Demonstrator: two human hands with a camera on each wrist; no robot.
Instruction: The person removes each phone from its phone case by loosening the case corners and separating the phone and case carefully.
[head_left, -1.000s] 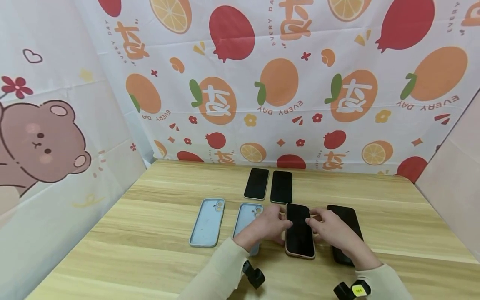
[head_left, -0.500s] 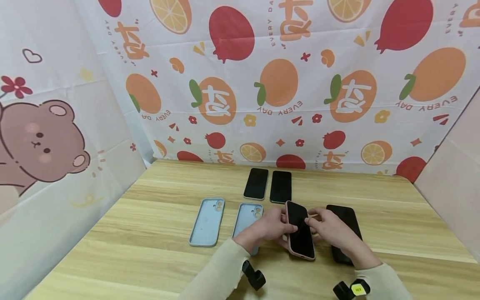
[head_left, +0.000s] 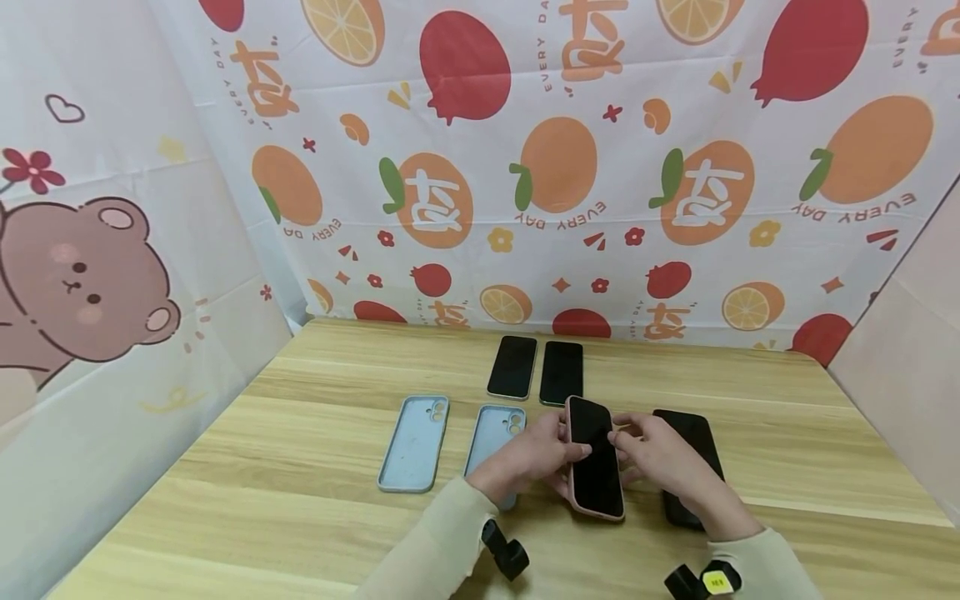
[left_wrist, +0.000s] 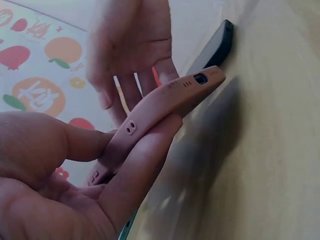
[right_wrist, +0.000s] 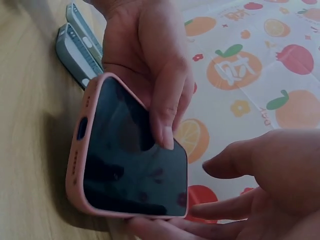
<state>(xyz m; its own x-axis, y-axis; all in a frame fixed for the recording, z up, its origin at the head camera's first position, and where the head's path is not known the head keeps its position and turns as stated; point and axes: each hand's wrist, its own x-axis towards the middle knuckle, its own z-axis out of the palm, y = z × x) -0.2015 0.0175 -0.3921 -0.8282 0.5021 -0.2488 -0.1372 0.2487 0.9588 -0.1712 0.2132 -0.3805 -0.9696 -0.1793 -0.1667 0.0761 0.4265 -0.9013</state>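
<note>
My left hand (head_left: 536, 450) grips a smartphone in a pink case (head_left: 595, 467), its thumb on the dark screen and its fingers behind. The phone is tilted up off the table, its screen towards me, and the case's rim (left_wrist: 145, 107) runs around its edge. My right hand (head_left: 660, 454) is at the phone's right side. In the right wrist view its thumb (right_wrist: 225, 162) is apart from the screen, while its fingers (right_wrist: 170, 229) touch the case's lower edge from beneath. Part of those fingers is hidden behind the phone.
Two light blue phone cases, one at far left (head_left: 414, 444) and one partly under my left arm (head_left: 491, 433), lie on the wooden table (head_left: 300, 483). Two dark phones (head_left: 512, 367) lie behind. A black phone-shaped item (head_left: 693, 446) lies beside my right hand. A printed cloth (head_left: 480, 192) hangs behind.
The phone in its pink case has been lifted and tilted off the table by my left hand, shifting slightly left. My right hand has stayed almost still beside it.
</note>
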